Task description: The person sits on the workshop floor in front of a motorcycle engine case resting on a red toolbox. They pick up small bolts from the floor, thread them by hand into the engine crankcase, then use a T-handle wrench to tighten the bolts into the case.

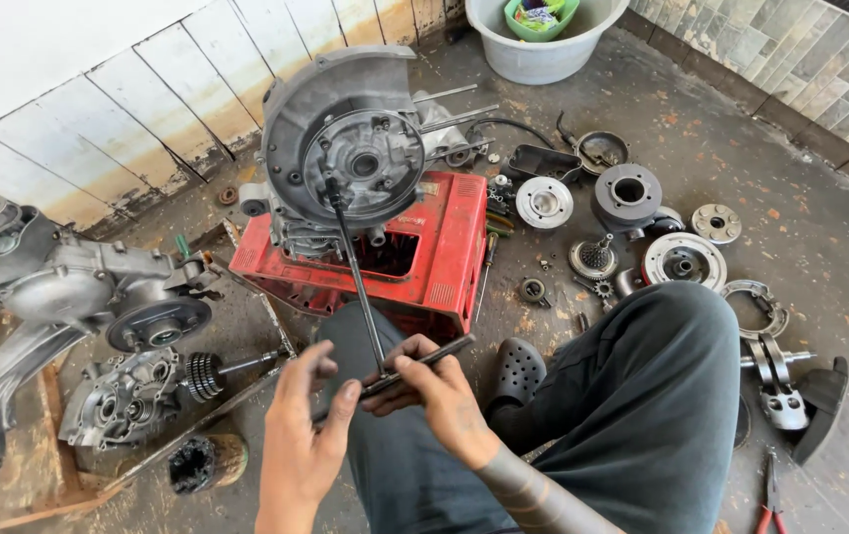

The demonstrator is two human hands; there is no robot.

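A grey engine case stands on a red plastic crate in front of me. A long black T-handle wrench reaches from my hands up to a bolt on the case's round face. My left hand grips the left end of the wrench's crossbar. My right hand grips the crossbar at its right part. Both hands sit above my dark trouser legs.
Another engine case and a gear shaft lie at left. Loose parts cover the floor at right: a cylinder, round plates, a crankshaft, red-handled pliers. A grey basin stands at the back. A tiled wall runs along the left.
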